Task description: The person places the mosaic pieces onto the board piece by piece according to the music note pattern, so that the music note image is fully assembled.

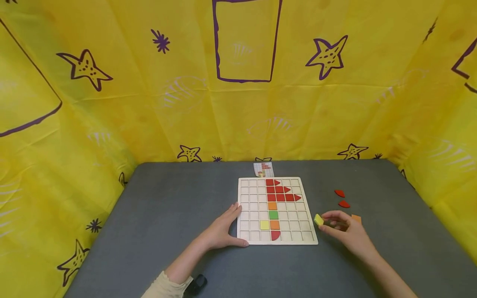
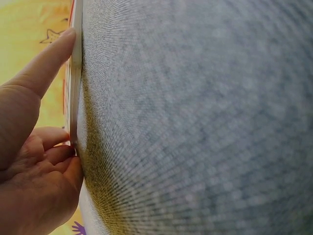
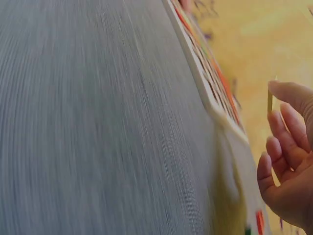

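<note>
A wooden grid board (image 1: 253, 240) lies on the table, carrying red, orange, green and yellow pieces in its squares. At its lower left corner rests my left hand (image 1: 220, 229), fingertips along the left edge and thumb on the front edge; the left wrist view shows that thumb (image 2: 54, 56) against the board's side. Just right of the board, my right hand (image 1: 348, 234) pinches a yellow square tile (image 1: 318, 219) between thumb and fingers. The right wrist view catches this tile edge-on, held up, with the other fingers (image 3: 281, 156) loosely bent.
Two red curved pieces (image 1: 344, 204) lie right of the board, and an orange tile (image 1: 356, 218) is partly behind my right hand. A small pattern card (image 1: 263, 169) touches the board's far edge. Yellow printed cloth (image 1: 238, 120) hangs behind the grey table (image 1: 179, 194).
</note>
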The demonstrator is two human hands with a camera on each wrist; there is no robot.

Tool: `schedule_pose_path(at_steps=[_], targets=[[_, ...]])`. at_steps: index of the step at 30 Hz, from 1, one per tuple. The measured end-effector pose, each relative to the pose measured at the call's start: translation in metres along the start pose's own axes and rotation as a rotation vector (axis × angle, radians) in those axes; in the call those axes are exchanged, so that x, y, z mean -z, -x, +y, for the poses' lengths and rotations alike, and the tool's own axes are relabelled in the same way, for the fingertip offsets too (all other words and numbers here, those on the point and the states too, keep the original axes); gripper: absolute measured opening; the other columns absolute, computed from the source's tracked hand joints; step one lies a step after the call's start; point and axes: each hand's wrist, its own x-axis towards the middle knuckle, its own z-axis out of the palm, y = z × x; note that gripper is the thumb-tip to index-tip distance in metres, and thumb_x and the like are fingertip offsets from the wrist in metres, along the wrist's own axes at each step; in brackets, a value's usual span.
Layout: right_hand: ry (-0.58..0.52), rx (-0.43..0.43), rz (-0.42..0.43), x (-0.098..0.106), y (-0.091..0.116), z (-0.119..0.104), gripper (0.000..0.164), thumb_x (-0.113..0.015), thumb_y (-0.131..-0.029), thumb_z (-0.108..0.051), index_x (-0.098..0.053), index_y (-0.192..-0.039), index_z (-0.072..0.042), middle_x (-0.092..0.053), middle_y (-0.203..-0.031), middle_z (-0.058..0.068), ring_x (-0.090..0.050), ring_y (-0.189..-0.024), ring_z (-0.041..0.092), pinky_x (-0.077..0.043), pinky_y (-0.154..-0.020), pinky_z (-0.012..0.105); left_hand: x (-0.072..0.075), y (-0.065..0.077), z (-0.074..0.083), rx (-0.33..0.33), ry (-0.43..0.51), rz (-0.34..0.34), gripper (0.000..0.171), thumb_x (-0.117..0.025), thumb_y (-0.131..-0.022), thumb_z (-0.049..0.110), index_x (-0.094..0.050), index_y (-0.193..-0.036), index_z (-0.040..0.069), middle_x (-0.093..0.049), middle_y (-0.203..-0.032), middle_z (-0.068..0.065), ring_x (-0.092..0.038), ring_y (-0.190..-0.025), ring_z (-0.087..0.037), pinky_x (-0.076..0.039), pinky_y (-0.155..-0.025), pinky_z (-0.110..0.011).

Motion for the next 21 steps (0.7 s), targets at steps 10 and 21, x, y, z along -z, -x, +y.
schedule_pose_path(at_steps=[10, 21], targets=[[-0.032, 0.091, -0.164, -0.058, -0.009, -0.030, 0.027, -0.081, -0.073, -0.034, -0.067, -0.094, -0.025, -0.064, -0.088, -0.002, -0.054, -0.077, 0.011, -0.045, -0.065, 0.023, 0.000, 0.000, -0.001, -0.005, 0.000, -0.002, 0.109, -0.080, -0.068, 0.050, -0.023, -0.152, 0.012, -0.015, -0.160, -0.005, -0.013, -0.147, -0.024, -0.024, -0.113, -0.051], [0.185, 0.753, -0.161, -0.102, -0.019, -0.044, 0.020, -0.082, -0.073, -0.017, -0.070, -0.086, -0.025, -0.067, -0.088, -0.017, -0.047, -0.082, 0.003, -0.040, -0.073, 0.018, -0.001, 0.001, -0.001, -0.011, -0.010, 0.011, 0.108, -0.080, -0.068, 0.052, -0.024, -0.151, 0.010, -0.015, -0.160, -0.006, -0.014, -0.147, -0.026, -0.025, -0.112, -0.052]])
